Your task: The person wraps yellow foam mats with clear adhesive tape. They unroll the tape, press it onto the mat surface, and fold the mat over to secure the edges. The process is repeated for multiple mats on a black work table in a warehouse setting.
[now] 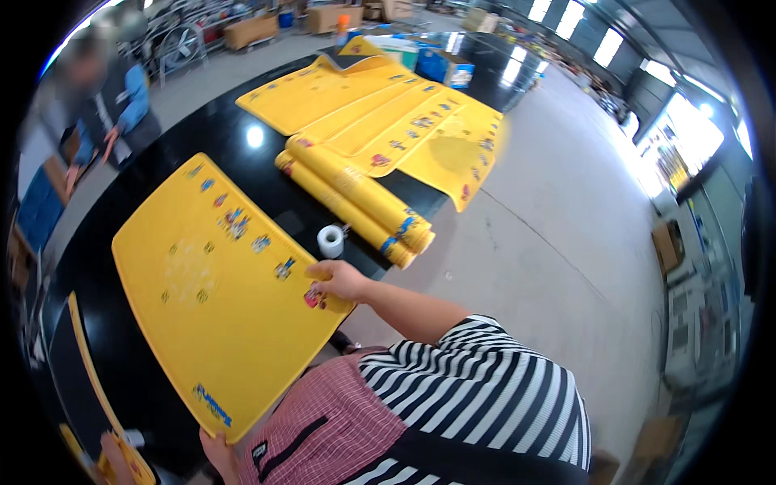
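A yellow mat (202,323) with rounded corners and small cartoon prints lies slantwise over the black tabletop, its near edge reaching my body. My right hand (341,280) is closed on its right edge near the near right corner, some fingers hidden. My left hand (218,454) grips the near left corner, partly cut off by the picture's lower edge. Beyond my right hand stands a white tape roll (331,241). Rolled yellow mats (356,194) lie behind it at the table's right edge.
More yellow mats (388,113) are spread at the table's far end, beside a blue box (443,68). A co-worker (105,105) stands at the far left. Another person's hand (118,459) holds a dark, yellow-edged mat (81,372) at lower left. Concrete floor (558,210) lies right.
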Available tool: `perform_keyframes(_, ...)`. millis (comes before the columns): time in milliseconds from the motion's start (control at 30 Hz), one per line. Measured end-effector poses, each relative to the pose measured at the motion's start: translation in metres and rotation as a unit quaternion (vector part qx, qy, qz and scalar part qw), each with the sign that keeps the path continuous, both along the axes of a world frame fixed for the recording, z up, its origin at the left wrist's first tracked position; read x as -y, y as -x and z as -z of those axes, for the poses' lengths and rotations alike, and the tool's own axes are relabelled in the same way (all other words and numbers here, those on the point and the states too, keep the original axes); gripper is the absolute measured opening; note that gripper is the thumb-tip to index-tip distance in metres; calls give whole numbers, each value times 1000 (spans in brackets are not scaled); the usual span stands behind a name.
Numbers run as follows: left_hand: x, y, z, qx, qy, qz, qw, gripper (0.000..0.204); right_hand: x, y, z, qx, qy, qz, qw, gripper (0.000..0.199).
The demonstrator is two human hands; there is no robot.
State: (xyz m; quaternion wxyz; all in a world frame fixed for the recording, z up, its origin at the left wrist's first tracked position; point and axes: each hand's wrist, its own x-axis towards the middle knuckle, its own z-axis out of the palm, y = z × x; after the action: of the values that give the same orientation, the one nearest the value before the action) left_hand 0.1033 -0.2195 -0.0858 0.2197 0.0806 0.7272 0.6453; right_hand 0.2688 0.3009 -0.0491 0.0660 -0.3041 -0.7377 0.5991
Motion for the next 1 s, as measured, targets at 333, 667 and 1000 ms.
perform_keyframes(333, -55, -6, -38, -6, 107, 1, 994, 51, 13, 3, 6, 3, -17, 98, 995, 52)
perform_keyframes(667, -79, 3, -30, 29, 78, 26, 996, 46, 12, 3, 3, 27, -35, 84, 995, 40)
perform_keyframes(1000, -76, 6, -23, 51, 57, 29, 997, 42, 11, 3, 4, 20, -18, 82, 996, 43)
